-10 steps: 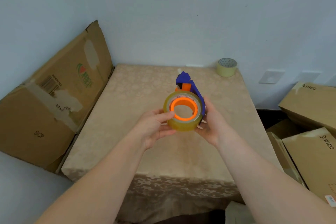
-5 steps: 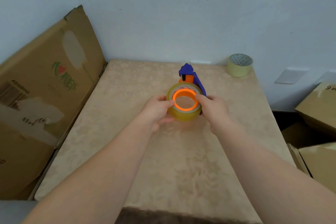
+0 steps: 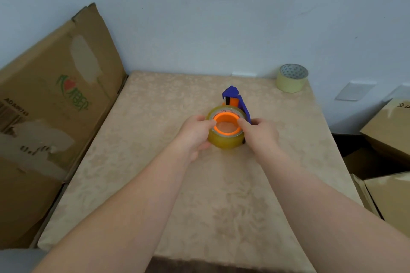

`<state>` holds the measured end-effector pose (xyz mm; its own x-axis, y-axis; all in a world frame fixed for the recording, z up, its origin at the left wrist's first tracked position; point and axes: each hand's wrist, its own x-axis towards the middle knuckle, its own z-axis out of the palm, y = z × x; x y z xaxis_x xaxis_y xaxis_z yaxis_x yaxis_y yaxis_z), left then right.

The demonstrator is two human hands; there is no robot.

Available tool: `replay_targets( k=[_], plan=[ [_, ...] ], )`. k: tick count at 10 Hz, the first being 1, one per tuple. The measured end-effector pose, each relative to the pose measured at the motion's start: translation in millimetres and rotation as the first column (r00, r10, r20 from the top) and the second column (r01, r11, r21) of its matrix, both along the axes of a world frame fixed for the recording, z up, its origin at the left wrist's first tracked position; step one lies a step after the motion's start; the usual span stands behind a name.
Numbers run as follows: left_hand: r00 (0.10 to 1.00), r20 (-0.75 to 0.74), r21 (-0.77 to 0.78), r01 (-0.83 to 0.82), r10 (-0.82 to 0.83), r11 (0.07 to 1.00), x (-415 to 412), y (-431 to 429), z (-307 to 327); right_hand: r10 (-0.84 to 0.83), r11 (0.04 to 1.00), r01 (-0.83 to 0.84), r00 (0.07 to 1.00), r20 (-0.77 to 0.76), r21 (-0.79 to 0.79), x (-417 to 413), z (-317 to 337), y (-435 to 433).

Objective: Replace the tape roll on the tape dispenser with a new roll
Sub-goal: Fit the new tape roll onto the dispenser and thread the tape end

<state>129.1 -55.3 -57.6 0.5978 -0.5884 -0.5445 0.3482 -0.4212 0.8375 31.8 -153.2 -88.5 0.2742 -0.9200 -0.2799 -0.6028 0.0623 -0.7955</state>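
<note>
Translucent yellow tape roll (image 3: 225, 142) sits on blue-and-orange plastic tape dispenser (image 3: 235, 98), mid beige-clothed table (image 3: 155, 106). Left hand (image 3: 195, 132) and right hand (image 3: 259, 134) pinch the roll's opposite sides. Pale masking-tape roll (image 3: 290, 81) stands well beyond the dispenser.

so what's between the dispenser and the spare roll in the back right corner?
Nothing. Head view shows only bare tablecloth between the blue dispenser and the spare roll. Both hands are at the mounted roll, nearer the camera.
</note>
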Motion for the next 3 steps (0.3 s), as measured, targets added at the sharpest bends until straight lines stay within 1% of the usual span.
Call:
replay_targets(
  k=[2, 3],
  plan=[
    [0.999, 0.028, 0.0, -0.029, 0.029, 1.0, -11, 19, 22, -0.126, 0.992, 0.128, 0.988, 0.085, -0.012, -12, 22, 12],
    [0.999, 0.036, -0.057, 0.01, -0.008, 0.998, -19, 31, 36, -0.095, 0.995, 0.099, 0.987, 0.127, -0.022, -21, 38, 24]
  ],
)
